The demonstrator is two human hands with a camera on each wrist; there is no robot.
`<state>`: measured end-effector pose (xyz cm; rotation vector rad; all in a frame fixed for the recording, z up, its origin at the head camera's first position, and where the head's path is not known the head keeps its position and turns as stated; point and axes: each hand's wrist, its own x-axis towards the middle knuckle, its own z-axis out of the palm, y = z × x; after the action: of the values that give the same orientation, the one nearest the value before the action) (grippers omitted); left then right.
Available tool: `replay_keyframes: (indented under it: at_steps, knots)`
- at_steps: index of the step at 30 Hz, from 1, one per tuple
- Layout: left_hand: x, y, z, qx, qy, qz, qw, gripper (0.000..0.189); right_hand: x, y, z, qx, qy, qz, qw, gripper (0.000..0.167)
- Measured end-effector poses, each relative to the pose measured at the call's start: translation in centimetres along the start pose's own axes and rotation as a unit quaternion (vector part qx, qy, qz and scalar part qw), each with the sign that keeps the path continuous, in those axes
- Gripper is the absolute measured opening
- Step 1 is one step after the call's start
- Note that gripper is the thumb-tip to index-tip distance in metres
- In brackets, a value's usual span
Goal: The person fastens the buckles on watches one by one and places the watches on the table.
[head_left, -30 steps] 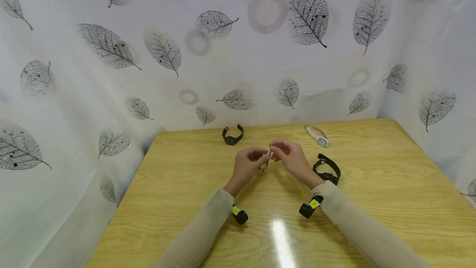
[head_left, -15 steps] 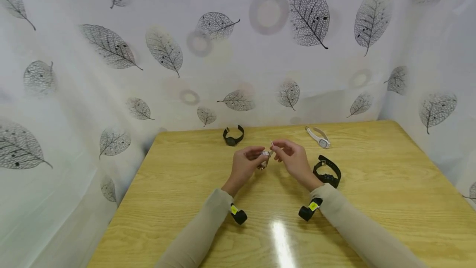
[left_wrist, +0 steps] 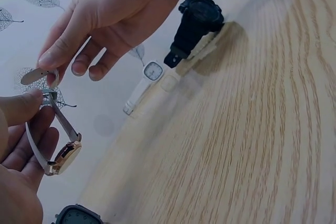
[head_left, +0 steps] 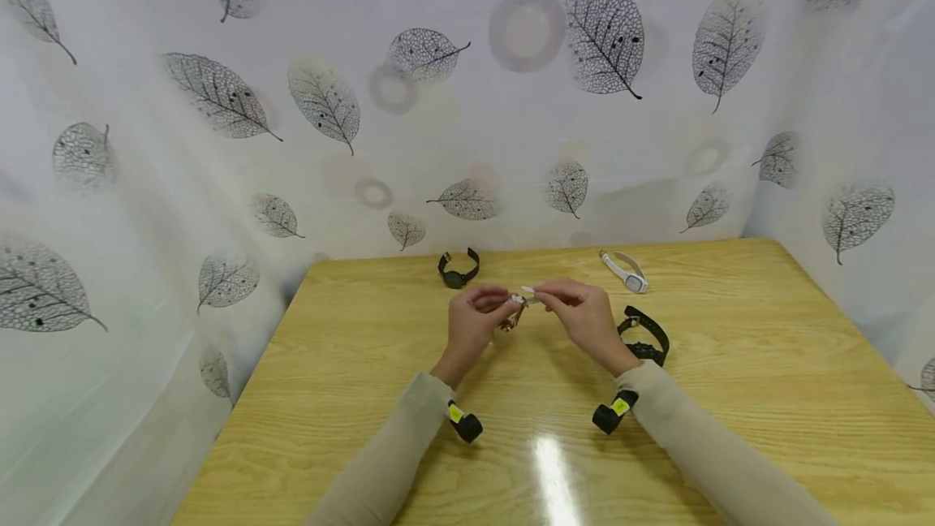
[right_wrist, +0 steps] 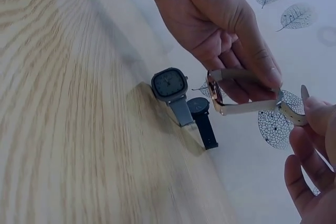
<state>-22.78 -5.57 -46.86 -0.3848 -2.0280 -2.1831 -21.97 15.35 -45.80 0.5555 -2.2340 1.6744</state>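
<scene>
The watch (left_wrist: 65,158) is held above the table (head_left: 336,364), towards its far edge. A light body and a pliant strap (right_wrist: 247,108) are to be expected; the strap is better gripped than the scratchable case (right_wrist: 214,93). It is pinched near the buckle (right_wrist: 279,98) by the left hand (head_left: 470,327), its tip by the right hand (head_left: 587,323).

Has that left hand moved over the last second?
Yes, slightly. In the head view, the left hand has shifted to the person's left, judged against the black watch near the back of the table.
</scene>
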Motion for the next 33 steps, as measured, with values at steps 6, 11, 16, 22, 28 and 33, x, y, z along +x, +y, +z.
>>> replay_keyframes:
  at_steps: [6, 11, 16, 22, 28, 33]
  knots:
    - [-0.2, 0.2, -0.3, 0.004, -0.007, -0.001, 1.0, 0.031, 0.3, 0.0, -0.2, -0.072, -0.018, -0.076, 0.9944, 0.011]
    - [-0.2, 0.5, -0.3, 0.012, -0.009, -0.005, 0.9999, 0.027, 0.8, 0.1, -0.1, -0.106, -0.031, -0.143, 0.9836, 0.012]
    - [-0.1, 0.6, -0.5, 0.04, -0.02, -0.003, 0.999, 0.027, 1.0, -0.1, 0.2, -0.116, -0.042, -0.17, 0.9777, 0.014]
    - [-0.1, 0.7, -0.6, 0.071, -0.038, 0.014, 0.9967, 0.024, 1.1, -0.4, 1.0, -0.123, -0.048, -0.178, 0.9752, 0.012]
    - [0.0, 0.6, -0.7, 0.082, -0.045, 0.021, 0.9954, 0.023, 1.2, -0.4, 1.5, -0.13, -0.05, -0.181, 0.9736, 0.01]
    - [-0.1, 0.6, -0.8, 0.086, -0.053, 0.021, 0.9947, 0.022, 1.1, -0.3, 1.7, -0.128, -0.054, -0.172, 0.9752, 0.009]
